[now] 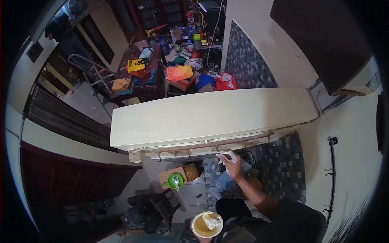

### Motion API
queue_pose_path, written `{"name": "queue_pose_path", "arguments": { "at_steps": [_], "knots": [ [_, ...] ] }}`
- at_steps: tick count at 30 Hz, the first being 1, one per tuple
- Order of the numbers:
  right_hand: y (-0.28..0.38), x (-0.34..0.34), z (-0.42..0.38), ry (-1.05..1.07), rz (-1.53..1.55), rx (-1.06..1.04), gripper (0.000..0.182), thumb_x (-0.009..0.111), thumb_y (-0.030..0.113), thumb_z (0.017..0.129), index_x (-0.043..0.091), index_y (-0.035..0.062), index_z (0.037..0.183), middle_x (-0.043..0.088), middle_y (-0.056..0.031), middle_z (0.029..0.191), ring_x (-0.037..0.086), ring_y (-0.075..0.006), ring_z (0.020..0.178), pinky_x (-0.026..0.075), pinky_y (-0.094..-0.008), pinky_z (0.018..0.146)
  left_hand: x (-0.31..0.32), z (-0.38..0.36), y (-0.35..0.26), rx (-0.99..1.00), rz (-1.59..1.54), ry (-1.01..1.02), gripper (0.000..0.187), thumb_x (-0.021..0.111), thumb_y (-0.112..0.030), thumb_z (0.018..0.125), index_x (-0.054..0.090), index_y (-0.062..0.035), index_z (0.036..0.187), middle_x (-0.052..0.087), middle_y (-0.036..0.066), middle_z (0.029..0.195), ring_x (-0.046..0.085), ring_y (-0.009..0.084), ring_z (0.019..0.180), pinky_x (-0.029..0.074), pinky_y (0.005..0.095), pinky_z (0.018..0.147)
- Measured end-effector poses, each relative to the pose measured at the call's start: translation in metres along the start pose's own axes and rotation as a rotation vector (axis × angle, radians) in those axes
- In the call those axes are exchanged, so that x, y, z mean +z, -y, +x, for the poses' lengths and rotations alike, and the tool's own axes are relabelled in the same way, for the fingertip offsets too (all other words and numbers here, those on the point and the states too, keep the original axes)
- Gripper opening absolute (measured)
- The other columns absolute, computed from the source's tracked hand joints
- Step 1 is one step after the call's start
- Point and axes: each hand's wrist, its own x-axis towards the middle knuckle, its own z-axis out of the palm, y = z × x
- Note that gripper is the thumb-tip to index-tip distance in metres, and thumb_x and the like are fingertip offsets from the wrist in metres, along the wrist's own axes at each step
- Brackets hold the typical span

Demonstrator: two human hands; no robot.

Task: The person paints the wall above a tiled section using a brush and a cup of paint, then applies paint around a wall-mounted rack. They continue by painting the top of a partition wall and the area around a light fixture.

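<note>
My right hand is raised just below the front edge of a long cream-coloured beam. Its fingers look apart and are smeared with white; no tool shows in it. Low in the view, my left hand holds a round tub from below and is mostly hidden by it. Inside the tub are a yellowish layer and a whitish lump or tool, which I cannot tell apart. Small hooks hang along the beam's lower edge.
Below stand a green pan on a wooden board, a dark chair and a crouching person. Beyond the beam are a cluttered table, a stepladder and another person. A dark cabinet hangs at upper right.
</note>
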Motion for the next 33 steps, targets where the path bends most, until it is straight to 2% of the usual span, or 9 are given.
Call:
{"name": "queue_pose_path", "arguments": {
  "at_steps": [6,9,14,19,22,25,28,31,33],
  "knots": [
    [0.005,-0.007,-0.008,-0.143,-0.082,-0.13,0.016,0.06,0.008,0.087,0.064,-0.003,0.098,0.067,-0.0075,0.093,0.06,-0.0103,0.082,0.046,-0.0269,0.075,0.004,-0.001,-0.004,-0.017,0.004,-0.019,0.098,0.086,-0.012,0.053,0.03,-0.0051,0.133,0.045,0.014,0.128,0.048,0.026,0.116,0.039,0.0414,0.1],
    [-0.003,-0.014,-0.013,-0.164,-0.081,0.012,0.018,0.062,0.015,0.088,0.066,0.0005,0.098,0.063,-0.0003,0.082,0.054,-0.0052,0.073,0.044,-0.0209,0.066,0.006,0.002,-0.007,-0.013,0.006,-0.021,0.098,0.086,-0.012,0.053,0.031,-0.0051,0.133,0.045,0.014,0.128,0.048,0.0259,0.116,0.039,0.0413,0.1],
    [-0.034,-0.013,-0.016,-0.399,-0.316,0.094,0.027,0.064,0.027,0.087,0.065,0.0006,0.09,0.065,-0.0028,0.076,0.057,-0.012,0.068,0.045,-0.0265,0.064,0.01,0.007,-0.01,-0.009,0.01,-0.021,0.097,0.086,-0.011,0.053,0.031,-0.0051,0.133,0.045,0.014,0.128,0.048,0.0258,0.116,0.039,0.0413,0.1],
    [-0.02,-0.028,-0.011,-0.05,-0.349,0.126,0.03,0.059,0.027,0.09,0.064,-0.0022,0.095,0.067,-0.0062,0.08,0.059,-0.0122,0.074,0.046,-0.0263,0.067,0.012,0.008,-0.012,-0.008,0.009,-0.015,0.097,0.086,-0.011,0.053,0.031,-0.0051,0.133,0.045,0.014,0.128,0.049,0.0257,0.116,0.039,0.0412,0.1],
    [-0.005,-0.027,-0.015,0.007,-0.234,-0.064,0.03,0.055,0.023,0.092,0.063,-0.0035,0.103,0.067,-0.0065,0.081,0.058,-0.0103,0.074,0.045,-0.0249,0.064,0.013,0.008,-0.014,-0.003,0.014,-0.015,0.096,0.086,-0.011,0.053,0.031,-0.0051,0.133,0.046,0.014,0.128,0.049,0.0257,0.116,0.039,0.0411,0.1],
    [0.014,-0.018,-0.016,0.041,0.141,-0.086,0.028,0.053,0.019,0.093,0.062,-0.0019,0.109,0.067,-0.0058,0.082,0.058,-0.0089,0.072,0.043,-0.0232,0.061,0.013,0.011,-0.014,0.002,0.016,-0.008,0.096,0.086,-0.011,0.053,0.032,-0.0051,0.133,0.046,0.014,0.128,0.049,0.0256,0.116,0.039,0.0411,0.1],
    [0.035,-0.027,-0.018,0.129,-0.016,0.042,0.031,0.051,0.026,0.094,0.066,-0.0001,0.09,0.066,-0.0047,0.079,0.057,-0.0093,0.073,0.045,-0.0243,0.066,0.015,0.011,-0.01,0.014,0.007,0.004,0.096,0.086,-0.011,0.054,0.032,-0.0051,0.133,0.046,0.013,0.128,0.049,0.0255,0.116,0.039,0.041,0.1],
    [0.069,-0.036,-0.03,0.157,-0.159,0.142,0.033,0.05,0.03,0.095,0.065,0.0014,0.092,0.065,-0.0039,0.076,0.057,-0.0089,0.072,0.045,-0.0238,0.067,0.014,0.01,-0.01,0.015,0.018,0.035,0.096,0.086,-0.01,0.054,0.032,-0.0051,0.133,0.046,0.013,0.128,0.049,0.0255,0.116,0.04,0.041,0.1],
    [0.026,-0.049,-0.023,0.214,-0.102,0.245,0.05,0.055,0.045,0.089,0.059,-0.0044,0.096,0.063,-0.0103,0.078,0.059,-0.0162,0.075,0.047,-0.0289,0.07,0.014,0.009,-0.01,0.022,0.024,0.062,0.096,0.086,-0.01,0.054,0.032,-0.0051,0.133,0.046,0.013,0.128,0.049,0.0255,0.116,0.04,0.041,0.1]
  ]
}}
